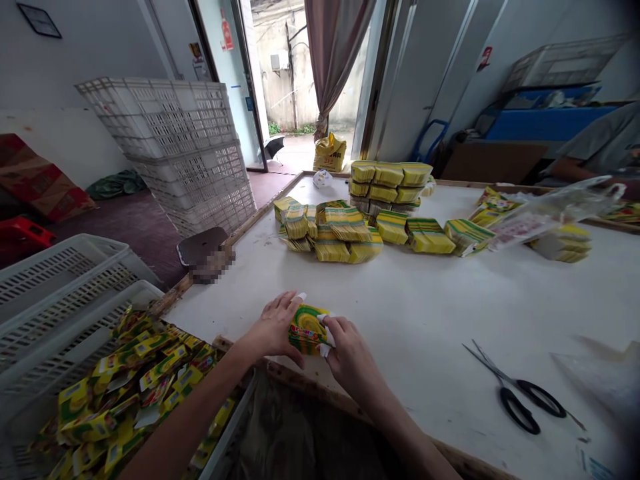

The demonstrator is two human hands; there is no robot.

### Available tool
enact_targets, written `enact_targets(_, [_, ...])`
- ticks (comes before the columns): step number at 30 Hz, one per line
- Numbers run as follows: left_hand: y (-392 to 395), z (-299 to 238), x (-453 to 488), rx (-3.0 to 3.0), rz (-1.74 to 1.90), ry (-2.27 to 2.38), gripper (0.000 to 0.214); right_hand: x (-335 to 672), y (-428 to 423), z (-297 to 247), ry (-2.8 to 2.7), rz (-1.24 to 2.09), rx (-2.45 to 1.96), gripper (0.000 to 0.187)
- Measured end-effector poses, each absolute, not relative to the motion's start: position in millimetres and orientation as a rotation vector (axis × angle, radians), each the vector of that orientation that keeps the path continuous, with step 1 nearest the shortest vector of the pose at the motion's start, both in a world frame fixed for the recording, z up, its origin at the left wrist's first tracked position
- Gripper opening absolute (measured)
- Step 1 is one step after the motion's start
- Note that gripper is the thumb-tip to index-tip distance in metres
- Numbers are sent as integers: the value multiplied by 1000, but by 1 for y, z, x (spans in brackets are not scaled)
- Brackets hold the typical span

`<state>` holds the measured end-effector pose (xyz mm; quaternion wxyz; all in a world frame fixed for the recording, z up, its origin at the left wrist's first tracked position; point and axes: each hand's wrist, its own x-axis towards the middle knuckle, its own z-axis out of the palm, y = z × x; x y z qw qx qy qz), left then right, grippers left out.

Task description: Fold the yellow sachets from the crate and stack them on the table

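At worktop point(400, 320) near edge: left hand point(273, 328) and right hand point(350, 357) both clamped on small stack of yellow-green packets point(306, 328). Best squared by tapping edges flush, thumbs pressing evenly. Scissors point(520, 393) well apart at right; loose packets in crate point(30, 373) at left.

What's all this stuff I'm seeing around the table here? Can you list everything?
held bundle: one, yellow-green packets, near table edge, between both hands
bundled stacks: many, yellow-green, far half of table
scissors: one pair, black handles, table right
table: one, white top
loose packets: a heap, yellow, in crate lower left
crates: several, white, stacked by left wall
clear bag: one, held up at right
co-worker's sleeve: grey, far right
left hand: on bundle's left side
right hand: on bundle's right side
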<state>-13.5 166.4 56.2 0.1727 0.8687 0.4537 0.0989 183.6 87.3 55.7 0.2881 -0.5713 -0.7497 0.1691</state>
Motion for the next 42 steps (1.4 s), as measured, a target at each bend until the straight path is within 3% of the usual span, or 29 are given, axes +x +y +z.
enact_targets(8, [163, 50, -4, 2505, 165, 1275, 79, 190, 92, 40, -2056, 441, -1616, 57])
enact_targets(14, [155, 41, -3, 2489, 134, 1324, 92, 191, 91, 40, -2077, 441, -1612, 61])
enact_targets(27, [170, 29, 17, 2480, 263, 1343, 93, 205, 107, 42, -2101, 407, -1679, 63])
enact_targets(33, [155, 21, 7, 2491, 501, 1323, 115, 203, 110, 47, -2069, 470, -1699, 61])
enact_targets(42, [89, 16, -22, 2052, 1176, 1477, 81, 209, 109, 48, -1942, 597, -1534, 68])
